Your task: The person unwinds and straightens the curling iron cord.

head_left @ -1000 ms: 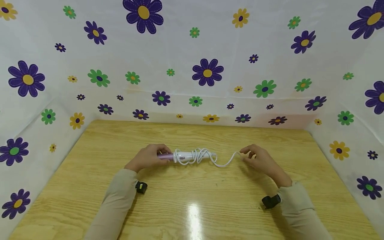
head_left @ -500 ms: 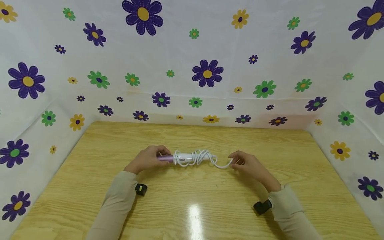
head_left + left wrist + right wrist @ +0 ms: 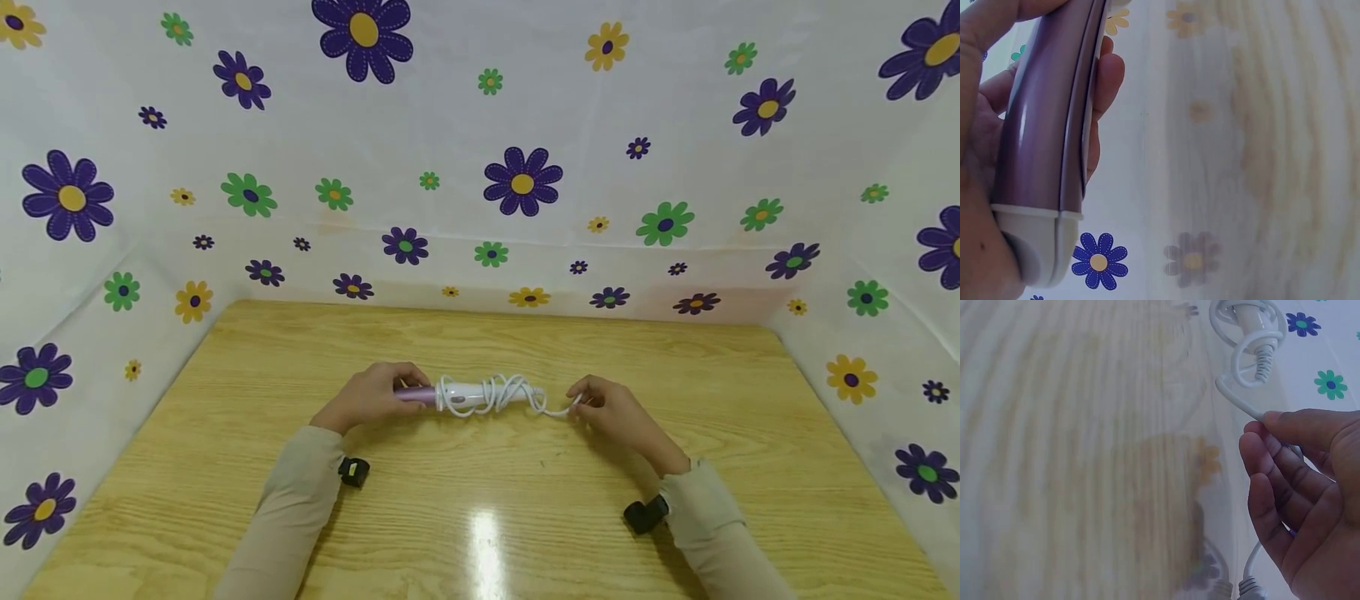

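Note:
A white and purple handheld appliance [image 3: 468, 394] lies across the middle of the head view, its white cord [image 3: 500, 392] looped around the white part. My left hand [image 3: 372, 394] grips the purple end [image 3: 1047, 112], fingers curled round it. My right hand [image 3: 611, 414] pinches the cord to the right of the appliance. In the right wrist view the cord [image 3: 1238, 400] runs from the loops to the thumb and forefinger of my right hand [image 3: 1310, 481]. A second length of cord with a ribbed end [image 3: 1250, 584] shows below that hand.
A light wooden table [image 3: 420, 500] lies under both hands. White cloth with purple, green and yellow flowers [image 3: 562, 108] stands behind the table and along its left and right sides. Each wrist wears a small black device [image 3: 353, 472].
My right hand has moved left, nearer the appliance, and the stretch of cord between them is shorter. My left hand has kept its grip and hardly moved.

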`<action>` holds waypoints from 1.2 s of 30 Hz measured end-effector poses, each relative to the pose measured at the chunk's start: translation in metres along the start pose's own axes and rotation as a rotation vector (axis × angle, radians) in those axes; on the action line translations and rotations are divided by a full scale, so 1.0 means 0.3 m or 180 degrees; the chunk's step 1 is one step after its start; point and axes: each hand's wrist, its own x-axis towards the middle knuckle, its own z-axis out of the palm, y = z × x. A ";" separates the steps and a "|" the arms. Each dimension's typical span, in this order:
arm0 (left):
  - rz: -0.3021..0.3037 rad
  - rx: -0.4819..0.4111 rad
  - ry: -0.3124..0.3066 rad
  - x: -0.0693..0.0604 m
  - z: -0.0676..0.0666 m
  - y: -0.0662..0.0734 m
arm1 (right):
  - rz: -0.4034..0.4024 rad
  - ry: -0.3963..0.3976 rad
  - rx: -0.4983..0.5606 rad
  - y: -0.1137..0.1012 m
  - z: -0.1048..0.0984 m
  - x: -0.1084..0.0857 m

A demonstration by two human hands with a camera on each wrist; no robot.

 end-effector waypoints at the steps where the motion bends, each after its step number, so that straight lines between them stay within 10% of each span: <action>1: 0.0012 -0.0002 -0.0002 0.000 0.000 0.002 | 0.0001 0.0011 0.0023 0.001 -0.003 0.004; 20: -0.0026 -0.0005 -0.0029 0.002 0.009 0.008 | 0.0057 0.0268 0.0875 -0.039 -0.110 0.001; 36: -0.0078 -0.0116 0.0017 -0.009 -0.012 -0.009 | -0.0097 -0.0037 0.1380 0.004 -0.201 -0.077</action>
